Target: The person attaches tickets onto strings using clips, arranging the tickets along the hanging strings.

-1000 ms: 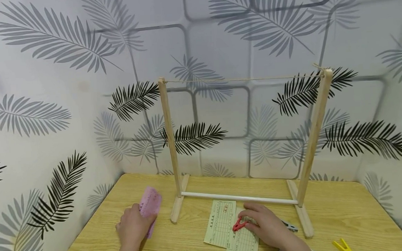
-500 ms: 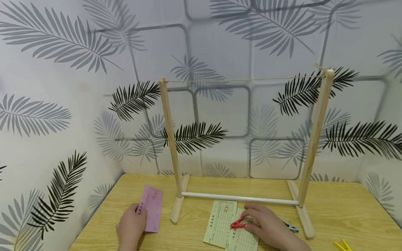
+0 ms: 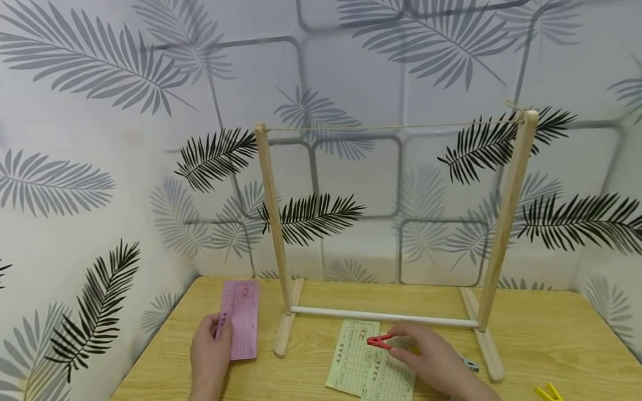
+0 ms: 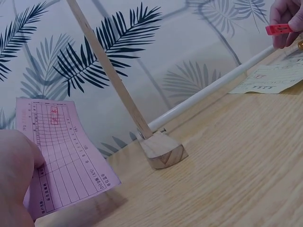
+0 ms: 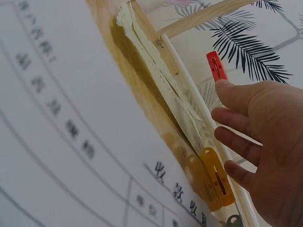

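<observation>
The red clothespin (image 3: 381, 342) is pinched in the fingers of our right hand (image 3: 430, 360), just above the pale green slips (image 3: 364, 369) on the surface (image 3: 545, 340). Our left hand (image 3: 211, 354) pinches a pink slip (image 3: 240, 319) beside the wooden drying rack (image 3: 273, 228).

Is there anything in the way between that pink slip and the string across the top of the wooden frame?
Nothing visible. The left hand holds the pink slip just left of the frame's left post; the string hangs bare, with open air below it.
</observation>
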A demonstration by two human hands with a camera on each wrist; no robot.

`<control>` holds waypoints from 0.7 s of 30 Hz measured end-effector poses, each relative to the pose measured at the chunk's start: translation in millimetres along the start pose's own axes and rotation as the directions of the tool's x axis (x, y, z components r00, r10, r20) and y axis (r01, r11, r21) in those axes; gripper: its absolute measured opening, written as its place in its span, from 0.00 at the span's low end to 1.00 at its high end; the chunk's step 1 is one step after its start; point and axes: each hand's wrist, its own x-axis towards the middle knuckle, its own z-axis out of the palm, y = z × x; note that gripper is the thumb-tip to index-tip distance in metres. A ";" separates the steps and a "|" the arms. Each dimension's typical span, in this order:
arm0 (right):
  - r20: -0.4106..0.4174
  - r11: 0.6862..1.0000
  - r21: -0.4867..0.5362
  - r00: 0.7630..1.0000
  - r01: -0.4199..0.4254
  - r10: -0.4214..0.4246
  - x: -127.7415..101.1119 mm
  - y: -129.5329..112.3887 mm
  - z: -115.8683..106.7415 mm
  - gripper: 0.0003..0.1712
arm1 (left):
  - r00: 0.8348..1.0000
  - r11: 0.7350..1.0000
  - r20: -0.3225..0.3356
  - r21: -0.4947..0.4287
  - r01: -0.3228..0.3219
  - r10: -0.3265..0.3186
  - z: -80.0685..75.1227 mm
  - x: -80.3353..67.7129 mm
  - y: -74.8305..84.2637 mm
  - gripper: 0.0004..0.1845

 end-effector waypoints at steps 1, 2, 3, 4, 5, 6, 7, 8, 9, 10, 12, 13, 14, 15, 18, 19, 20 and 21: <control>-0.006 1.000 0.022 1.000 -0.019 0.020 0.2 -1.1 -0.5 0.18 | 1.000 1.000 -0.004 -0.011 -0.001 0.001 -0.4 0.2 1.8 0.13; -0.015 0.998 0.042 0.999 -0.036 0.037 0.0 -2.0 -1.1 0.18 | 1.000 1.000 -0.006 -0.026 0.001 -0.001 -0.9 0.0 3.7 0.13; -0.024 0.996 0.069 0.998 -0.054 0.056 -0.2 -2.5 -1.6 0.19 | 1.000 0.999 -0.009 -0.037 0.002 -0.003 -1.1 0.1 5.3 0.13; -0.028 0.993 0.101 0.997 -0.067 0.070 -0.4 -3.0 -2.5 0.19 | 1.000 0.999 -0.011 -0.048 0.005 -0.005 -1.3 0.2 6.8 0.13; -0.032 0.988 0.131 0.996 -0.078 0.083 -0.4 -3.3 -3.2 0.19 | 1.000 0.998 -0.013 -0.059 0.009 -0.009 -1.5 0.1 8.3 0.13; -0.034 0.982 0.165 0.995 -0.089 0.096 -0.3 -3.9 -4.0 0.19 | 1.000 0.997 -0.013 -0.071 0.013 -0.014 -1.6 0.1 9.8 0.13; -0.035 0.975 0.200 0.993 -0.102 0.111 -0.4 -4.1 -4.8 0.20 | 1.000 0.996 -0.014 -0.084 0.017 -0.018 -1.9 0.0 11.1 0.13; -0.035 0.966 0.234 0.992 -0.107 0.119 -0.4 -4.9 -5.7 0.20 | 1.000 0.995 -0.013 -0.099 0.021 -0.023 -2.4 -0.2 12.6 0.13; -0.033 0.957 0.266 0.991 -0.119 0.132 -0.5 -5.7 -6.8 0.20 | 1.000 0.994 -0.013 -0.108 0.023 -0.025 -2.9 -0.4 14.3 0.14; -0.031 0.948 0.293 0.990 -0.124 0.139 -0.5 -6.5 -8.0 0.20 | 1.000 0.992 -0.012 -0.120 0.027 -0.029 -3.7 -0.9 16.1 0.14; -0.032 0.933 0.335 0.988 -0.130 0.149 -0.8 -8.1 -10.2 0.19 | 0.999 0.990 -0.012 -0.138 0.032 -0.034 -5.2 -1.8 20.0 0.14; -0.035 0.929 0.349 0.989 -0.125 0.146 -0.9 -8.7 -11.3 0.19 | 0.999 0.989 -0.012 -0.146 0.035 -0.037 -5.9 -2.4 22.3 0.15; -0.039 0.924 0.365 0.989 -0.116 0.140 -1.0 -9.3 -12.3 0.19 | 0.999 0.988 -0.010 -0.153 0.037 -0.039 -6.7 -3.0 24.9 0.15; -0.046 0.919 0.378 0.989 -0.112 0.139 -1.2 -9.7 -13.3 0.19 | 0.999 0.987 -0.010 -0.157 0.038 -0.040 -7.5 -3.6 27.9 0.15; -0.059 0.898 0.431 0.991 -0.086 0.123 -0.7 -11.8 -16.7 0.20 | 0.999 0.980 -0.008 -0.197 0.036 -0.038 -8.9 -4.5 37.7 0.16; -0.062 0.893 0.443 0.991 -0.080 0.120 -1.1 -12.6 -16.9 0.21 | 0.999 0.976 -0.007 -0.215 0.034 -0.036 -9.5 -5.2 40.0 0.16; -0.067 0.889 0.451 0.990 -0.079 0.122 -1.5 -13.3 -16.9 0.21 | 0.999 0.972 -0.008 -0.234 0.030 -0.033 -10.0 -5.9 42.1 0.16; -0.071 0.888 0.454 0.990 -0.081 0.126 -2.0 -14.1 -16.9 0.22 | 1.000 0.968 -0.010 -0.249 0.026 -0.030 -10.4 -6.6 44.1 0.16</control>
